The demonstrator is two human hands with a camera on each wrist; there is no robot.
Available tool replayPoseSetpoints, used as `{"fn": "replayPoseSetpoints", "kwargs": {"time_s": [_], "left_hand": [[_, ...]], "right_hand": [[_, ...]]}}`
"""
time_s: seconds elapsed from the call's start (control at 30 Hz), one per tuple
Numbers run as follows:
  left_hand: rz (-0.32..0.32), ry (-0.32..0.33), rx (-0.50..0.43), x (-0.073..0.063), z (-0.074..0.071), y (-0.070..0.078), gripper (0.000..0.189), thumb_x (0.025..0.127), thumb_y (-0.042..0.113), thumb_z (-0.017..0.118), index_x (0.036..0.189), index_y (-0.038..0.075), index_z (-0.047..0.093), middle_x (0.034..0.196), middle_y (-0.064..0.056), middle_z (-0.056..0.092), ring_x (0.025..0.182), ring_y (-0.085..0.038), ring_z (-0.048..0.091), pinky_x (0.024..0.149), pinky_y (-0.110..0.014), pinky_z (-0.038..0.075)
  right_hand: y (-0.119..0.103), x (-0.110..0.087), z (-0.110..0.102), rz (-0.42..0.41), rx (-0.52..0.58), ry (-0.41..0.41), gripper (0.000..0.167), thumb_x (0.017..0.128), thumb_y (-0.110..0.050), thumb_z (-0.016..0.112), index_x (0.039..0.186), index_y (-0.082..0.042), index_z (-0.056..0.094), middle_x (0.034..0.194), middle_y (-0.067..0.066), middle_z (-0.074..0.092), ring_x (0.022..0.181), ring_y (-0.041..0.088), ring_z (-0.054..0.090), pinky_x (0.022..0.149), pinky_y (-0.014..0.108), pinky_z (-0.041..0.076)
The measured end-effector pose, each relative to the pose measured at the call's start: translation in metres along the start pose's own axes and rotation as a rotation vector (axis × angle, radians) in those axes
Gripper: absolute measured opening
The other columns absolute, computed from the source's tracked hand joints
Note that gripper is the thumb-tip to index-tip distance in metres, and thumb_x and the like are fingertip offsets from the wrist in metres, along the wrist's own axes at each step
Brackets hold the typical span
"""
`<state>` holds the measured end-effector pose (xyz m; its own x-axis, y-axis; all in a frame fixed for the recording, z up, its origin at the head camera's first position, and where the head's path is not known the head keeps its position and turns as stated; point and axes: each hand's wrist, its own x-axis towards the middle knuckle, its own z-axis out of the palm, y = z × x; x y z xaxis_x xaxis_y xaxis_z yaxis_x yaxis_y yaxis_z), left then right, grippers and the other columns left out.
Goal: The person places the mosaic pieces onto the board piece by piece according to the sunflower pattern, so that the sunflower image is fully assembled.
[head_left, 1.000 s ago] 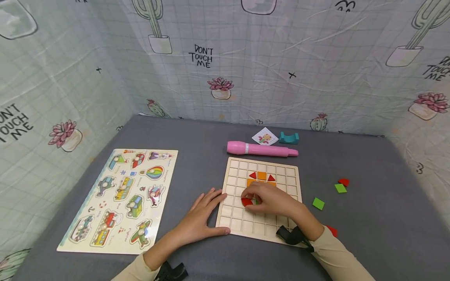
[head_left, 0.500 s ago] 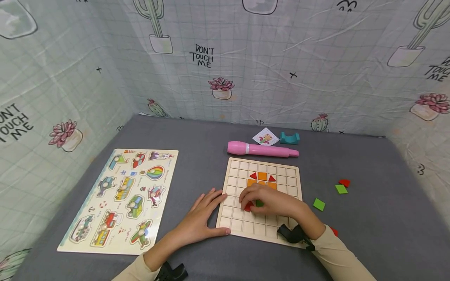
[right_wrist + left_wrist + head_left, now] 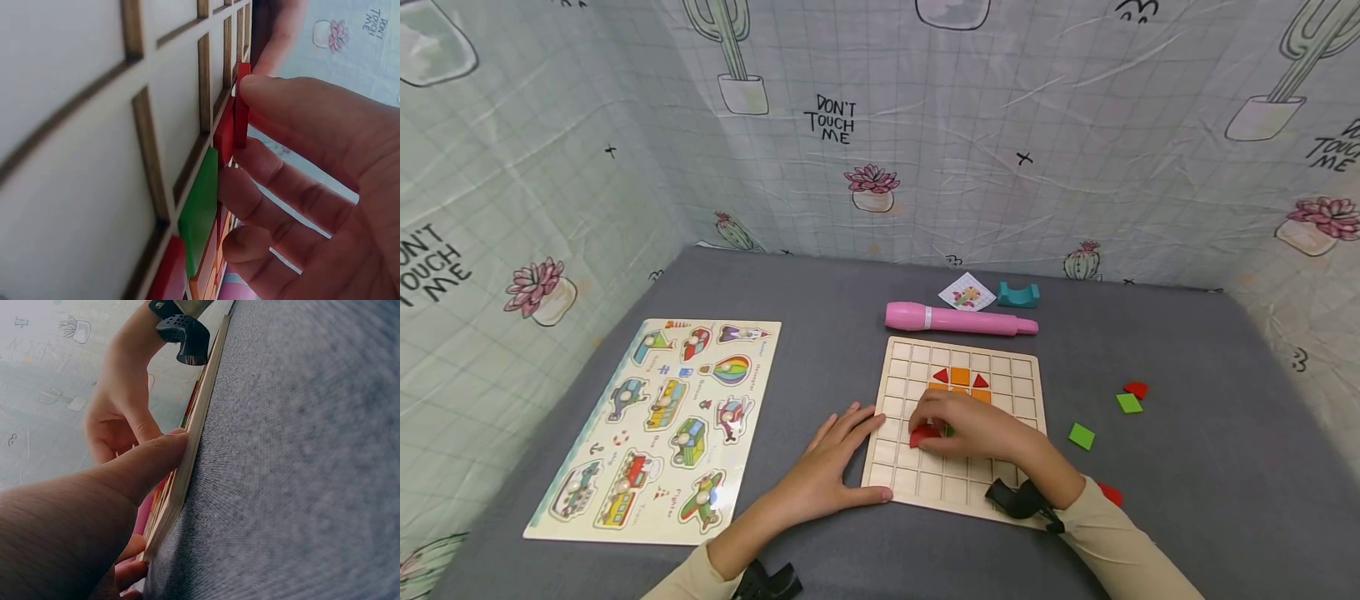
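My right hand (image 3: 970, 425) pinches a thin red tile (image 3: 242, 112) between thumb and fingers, over the left-middle squares of a wooden grid board (image 3: 906, 482). In the right wrist view the tile stands on edge beside another red tile (image 3: 224, 139) set in the grid. A green tile (image 3: 201, 209) sits next to that one. Orange tiles (image 3: 959, 377) and small red triangles (image 3: 981, 382) lie in the upper squares, partly hidden by the hand. My left hand (image 3: 827, 471) rests at the board's left edge, fingers spread, its thumb (image 3: 165, 447) against the rim.
A vehicle picture puzzle (image 3: 658, 433) lies on the left. Behind the board are a pink pen-shaped tube (image 3: 958, 318), a patterned card (image 3: 967, 292) and a teal holder (image 3: 1018, 295). Loose green tiles (image 3: 1082, 436) and red tiles (image 3: 1137, 389) lie to the right.
The red tile in my right hand has shifted and turned slightly over the same squares, with the fingers moving a little. My left hand stays at the board's edge.
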<state>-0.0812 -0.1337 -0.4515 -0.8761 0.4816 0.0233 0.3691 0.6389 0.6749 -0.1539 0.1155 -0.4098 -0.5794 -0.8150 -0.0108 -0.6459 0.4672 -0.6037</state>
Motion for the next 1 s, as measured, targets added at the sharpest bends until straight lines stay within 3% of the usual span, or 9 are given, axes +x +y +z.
{"fn": "replayPoseSetpoints", "kwargs": {"time_s": [0.5,0.8,1.0], "left_hand": [[-0.003,0.0,-0.001,0.0,-0.0002,0.0008,0.091,0.079,0.052,0.076,0.151,0.013,0.036,0.157,-0.008,0.031,0.149,-0.029,0.016,0.12,-0.053,0.007],[-0.005,0.0,0.001,-0.0006,-0.0008,0.0003,0.091,0.079,0.052,0.076,0.151,0.013,0.036,0.157,-0.008,0.031,0.149,-0.029,0.015,0.12,-0.053,0.007],[-0.003,-0.004,-0.002,0.0,-0.0005,0.0009,0.091,0.079,0.052,0.076,0.152,0.013,0.036,0.157,-0.008,0.03,0.149,-0.029,0.015,0.12,-0.053,0.007]], "right_hand": [[-0.0062,0.0062,0.0063,0.073,-0.048,0.078,0.013,0.087,-0.017,0.075,0.097,-0.011,0.071,0.088,-0.003,0.058,0.073,0.01,0.05,0.063,0.019,0.045],[-0.0045,0.0086,0.0063,0.005,-0.051,0.066,0.012,0.087,-0.018,0.075,0.097,-0.011,0.072,0.088,-0.004,0.06,0.072,0.009,0.051,0.064,0.018,0.045],[-0.0052,0.0087,0.005,0.009,-0.061,0.062,0.01,0.086,-0.017,0.076,0.095,-0.012,0.074,0.086,-0.004,0.061,0.071,0.009,0.052,0.063,0.018,0.045]]}}
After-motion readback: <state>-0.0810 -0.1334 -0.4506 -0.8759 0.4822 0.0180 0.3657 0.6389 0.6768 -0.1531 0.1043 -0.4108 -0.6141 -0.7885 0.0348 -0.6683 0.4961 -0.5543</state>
